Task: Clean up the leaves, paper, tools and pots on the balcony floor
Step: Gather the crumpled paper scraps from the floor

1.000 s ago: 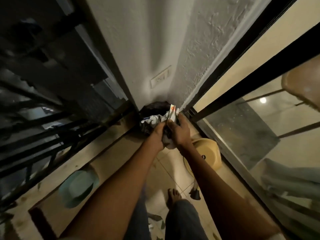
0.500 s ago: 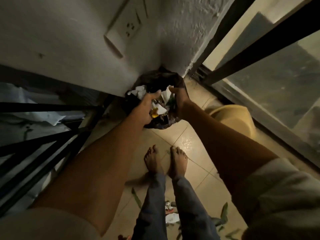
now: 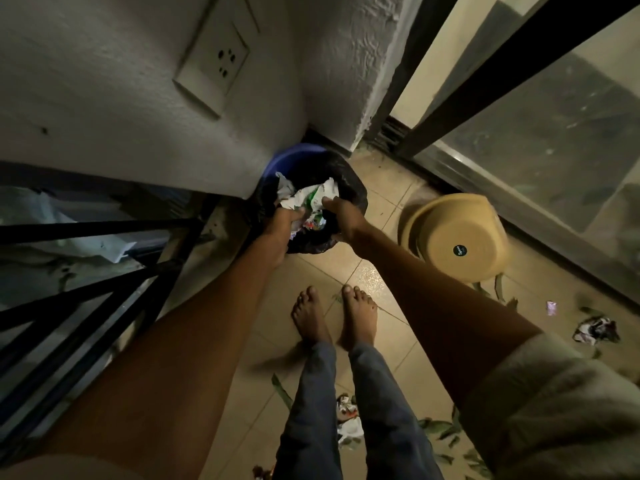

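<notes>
A blue bin [image 3: 294, 154] lined with a black bag [image 3: 349, 183] stands in the corner under the wall. Crumpled white and green paper [image 3: 313, 199] fills its mouth. My left hand [image 3: 282, 225] and my right hand [image 3: 341, 216] both reach into the bag, fingers closed on the paper wad. An upturned yellow pot [image 3: 457, 239] lies on the tiled floor to the right of the bin. More crumpled paper [image 3: 594, 329] lies at the far right, another scrap [image 3: 349, 422] between my legs, and green leaves [image 3: 441, 429] are scattered near my right leg.
A black metal railing [image 3: 90, 289] runs along the left. A glass sliding door with a dark frame [image 3: 519, 140] bounds the right. A wall socket [image 3: 214, 71] sits above the bin. My bare feet [image 3: 332, 313] stand on the tiles just before the bin.
The view has dropped and come nearer the bin; the blue rim and yellow pot's base now show. Both hands have stayed in the bag on the paper, pushed slightly lower.
</notes>
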